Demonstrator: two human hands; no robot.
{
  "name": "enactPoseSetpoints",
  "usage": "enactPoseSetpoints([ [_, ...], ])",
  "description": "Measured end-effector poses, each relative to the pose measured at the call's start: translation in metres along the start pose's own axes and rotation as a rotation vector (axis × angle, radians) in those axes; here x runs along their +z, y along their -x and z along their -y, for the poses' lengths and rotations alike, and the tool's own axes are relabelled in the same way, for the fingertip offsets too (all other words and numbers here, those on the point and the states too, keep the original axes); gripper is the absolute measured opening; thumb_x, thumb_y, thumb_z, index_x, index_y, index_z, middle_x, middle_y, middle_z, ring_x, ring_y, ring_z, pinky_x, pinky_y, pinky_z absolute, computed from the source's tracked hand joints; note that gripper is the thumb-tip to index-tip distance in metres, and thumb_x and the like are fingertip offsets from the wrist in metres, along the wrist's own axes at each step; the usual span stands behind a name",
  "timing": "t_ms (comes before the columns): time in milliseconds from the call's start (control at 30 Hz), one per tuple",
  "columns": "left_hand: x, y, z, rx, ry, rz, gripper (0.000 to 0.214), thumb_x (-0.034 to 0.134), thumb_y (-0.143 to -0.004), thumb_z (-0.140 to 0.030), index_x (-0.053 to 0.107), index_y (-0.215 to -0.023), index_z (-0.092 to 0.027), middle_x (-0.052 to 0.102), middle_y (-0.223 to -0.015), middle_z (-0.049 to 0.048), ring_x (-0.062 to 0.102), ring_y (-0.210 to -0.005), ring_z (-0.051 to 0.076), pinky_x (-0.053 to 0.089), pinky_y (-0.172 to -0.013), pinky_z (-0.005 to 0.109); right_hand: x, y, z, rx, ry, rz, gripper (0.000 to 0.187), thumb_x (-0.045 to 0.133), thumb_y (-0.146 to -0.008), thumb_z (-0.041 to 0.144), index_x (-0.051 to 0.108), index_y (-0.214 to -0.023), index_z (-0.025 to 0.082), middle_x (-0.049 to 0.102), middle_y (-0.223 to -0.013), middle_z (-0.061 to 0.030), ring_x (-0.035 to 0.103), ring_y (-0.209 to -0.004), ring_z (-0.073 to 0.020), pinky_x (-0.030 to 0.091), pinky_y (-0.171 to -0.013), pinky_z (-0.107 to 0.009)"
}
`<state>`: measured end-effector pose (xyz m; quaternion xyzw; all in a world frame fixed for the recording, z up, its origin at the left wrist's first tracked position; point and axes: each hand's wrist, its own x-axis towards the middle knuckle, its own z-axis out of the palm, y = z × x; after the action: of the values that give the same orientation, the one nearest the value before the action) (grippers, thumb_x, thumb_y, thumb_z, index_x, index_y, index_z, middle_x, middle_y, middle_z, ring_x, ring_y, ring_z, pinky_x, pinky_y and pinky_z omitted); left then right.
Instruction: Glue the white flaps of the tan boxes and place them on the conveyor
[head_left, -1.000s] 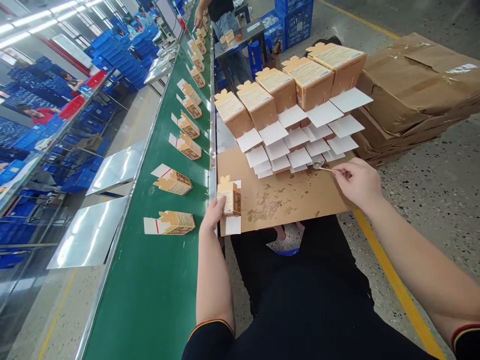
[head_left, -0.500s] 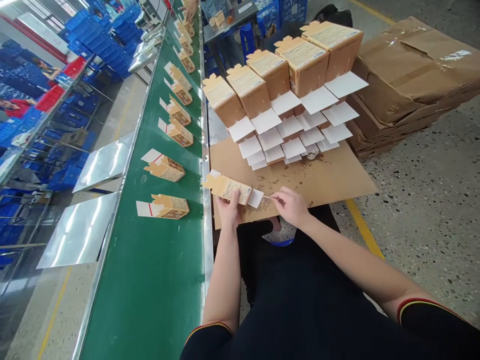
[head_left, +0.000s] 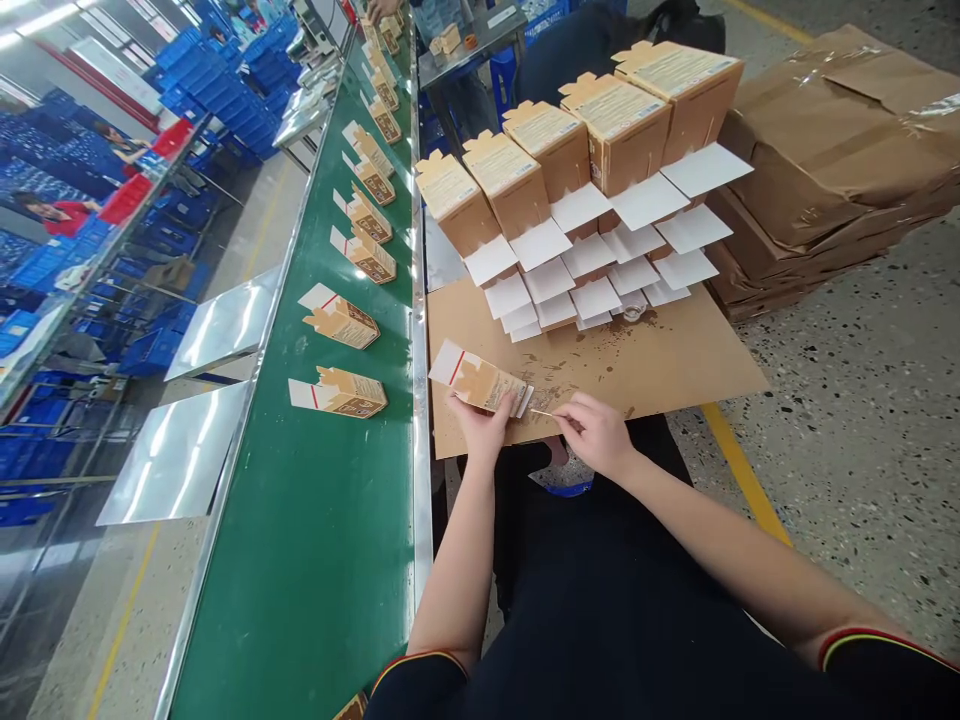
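Note:
My left hand (head_left: 484, 432) is closed around a small tan carton (head_left: 480, 382), tilted above a brown cardboard sheet (head_left: 675, 365). A white flap with a red line sticks out at its left end, and a white flap at the right end is seen nearly edge-on. My right hand (head_left: 596, 435) pinches a thin pale stick (head_left: 541, 412). The stick's tip points at the carton's right end; whether it touches cannot be made out. Beyond my hands, several tan cartons (head_left: 551, 145) stand stacked in rows, their white flaps (head_left: 581, 208) hanging out toward me.
On my left runs a green conveyor belt (head_left: 322, 520) with a metal edge, carrying a line of open cartons (head_left: 349, 392). Large brown wrapped packages (head_left: 847, 150) are piled at right. A clear ring-shaped roll (head_left: 634, 308) lies by the stack. Another person's hand (head_left: 382, 8) is at the belt's far end.
My left hand has turned the carton, so its red-lined flap now shows at left and the right-end flap looks narrower. A carton corner has come into view at the belt's bottom edge.

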<state>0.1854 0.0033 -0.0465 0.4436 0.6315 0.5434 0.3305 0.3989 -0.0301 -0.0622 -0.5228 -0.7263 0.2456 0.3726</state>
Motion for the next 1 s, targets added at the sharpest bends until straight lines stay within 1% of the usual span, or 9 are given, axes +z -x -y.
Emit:
enactPoseSetpoints([
  [200, 0.014, 0.014, 0.011, 0.009, -0.117, 0.004, 0.084, 0.102, -0.079, -0.039, 0.049, -0.143, -0.027, 0.069, -0.147, 0.0196, 0.069, -0.146, 0.040, 0.059, -0.121, 0.054, -0.042, 0.030, -0.007, 0.079, -0.060, -0.090, 0.030, 0.063, -0.110, 0.033, 0.082, -0.088, 0.024, 0.063, -0.077, -0.0026, 0.054, -0.059, -0.0149, 0.046, -0.062, -0.031],
  [333, 0.021, 0.013, 0.010, 0.021, -0.096, -0.003, 0.084, 0.104, -0.076, -0.039, 0.054, -0.142, -0.026, 0.072, -0.145, 0.0200, 0.069, -0.147, 0.041, 0.061, -0.119, 0.053, -0.049, 0.039, -0.002, 0.094, -0.096, -0.117, 0.031, 0.065, -0.110, 0.037, 0.081, -0.087, 0.024, 0.060, -0.074, -0.0018, 0.050, -0.057, -0.0152, 0.046, -0.059, -0.032],
  [400, 0.016, 0.009, 0.007, 0.009, -0.071, -0.031, 0.087, 0.106, -0.071, -0.039, 0.055, -0.140, -0.025, 0.072, -0.144, 0.0195, 0.070, -0.145, 0.042, 0.062, -0.119, 0.054, -0.049, 0.039, 0.000, 0.089, -0.116, -0.133, 0.033, 0.065, -0.110, 0.040, 0.081, -0.086, 0.024, 0.059, -0.072, -0.0017, 0.050, -0.056, -0.0155, 0.046, -0.058, -0.032],
  [500, -0.023, 0.002, 0.003, 0.000, -0.039, -0.156, 0.090, 0.107, -0.070, -0.043, 0.054, -0.141, -0.025, 0.073, -0.142, 0.0177, 0.072, -0.141, 0.041, 0.060, -0.122, 0.060, -0.053, 0.038, -0.001, 0.098, -0.126, -0.177, 0.033, 0.066, -0.110, 0.042, 0.081, -0.086, 0.025, 0.059, -0.071, -0.0019, 0.049, -0.057, -0.0161, 0.045, -0.057, -0.032],
  [667, -0.150, -0.008, 0.002, 0.063, -0.113, -0.505, 0.102, 0.103, -0.077, -0.048, 0.041, -0.156, -0.027, 0.060, -0.165, 0.0186, 0.059, -0.159, 0.040, 0.053, -0.130, 0.063, -0.068, 0.039, -0.011, 0.110, -0.104, -0.229, 0.033, 0.067, -0.109, 0.043, 0.082, -0.085, 0.025, 0.060, -0.072, -0.0026, 0.051, -0.056, -0.0164, 0.046, -0.056, -0.033],
  [733, -0.189, -0.008, 0.007, 0.019, -0.152, -0.586, 0.098, 0.101, -0.078, -0.047, 0.041, -0.152, -0.027, 0.058, -0.167, 0.0197, 0.060, -0.158, 0.038, 0.052, -0.131, 0.062, -0.071, 0.036, -0.014, 0.110, -0.098, -0.230, 0.033, 0.068, -0.109, 0.044, 0.082, -0.085, 0.025, 0.062, -0.072, -0.0030, 0.051, -0.055, -0.0161, 0.046, -0.055, -0.034],
  [767, -0.201, -0.006, 0.011, -0.019, -0.171, -0.613, 0.094, 0.101, -0.078, -0.046, 0.042, -0.149, -0.027, 0.060, -0.165, 0.0203, 0.062, -0.157, 0.037, 0.053, -0.131, 0.061, -0.071, 0.034, -0.015, 0.108, -0.098, -0.225, 0.033, 0.069, -0.109, 0.044, 0.082, -0.085, 0.025, 0.062, -0.072, -0.0030, 0.052, -0.054, -0.0161, 0.047, -0.055, -0.034],
  [833, -0.211, -0.004, 0.020, -0.086, -0.215, -0.633, 0.089, 0.100, -0.077, -0.043, 0.043, -0.143, -0.026, 0.062, -0.162, 0.0214, 0.066, -0.152, 0.035, 0.055, -0.128, 0.058, -0.070, 0.028, -0.014, 0.092, -0.110, -0.204, 0.032, 0.069, -0.108, 0.043, 0.082, -0.085, 0.025, 0.062, -0.071, -0.0029, 0.053, -0.054, -0.0162, 0.048, -0.055, -0.034],
  [1000, -0.200, -0.008, 0.038, -0.113, -0.322, -0.639, 0.079, 0.095, -0.077, -0.038, 0.043, -0.134, -0.024, 0.067, -0.152, 0.0214, 0.072, -0.143, 0.031, 0.058, -0.123, 0.050, -0.059, 0.016, -0.003, 0.017, -0.155, -0.143, 0.024, 0.071, -0.106, 0.034, 0.081, -0.087, 0.026, 0.063, -0.072, -0.0021, 0.053, -0.054, -0.0154, 0.047, -0.054, -0.033],
])
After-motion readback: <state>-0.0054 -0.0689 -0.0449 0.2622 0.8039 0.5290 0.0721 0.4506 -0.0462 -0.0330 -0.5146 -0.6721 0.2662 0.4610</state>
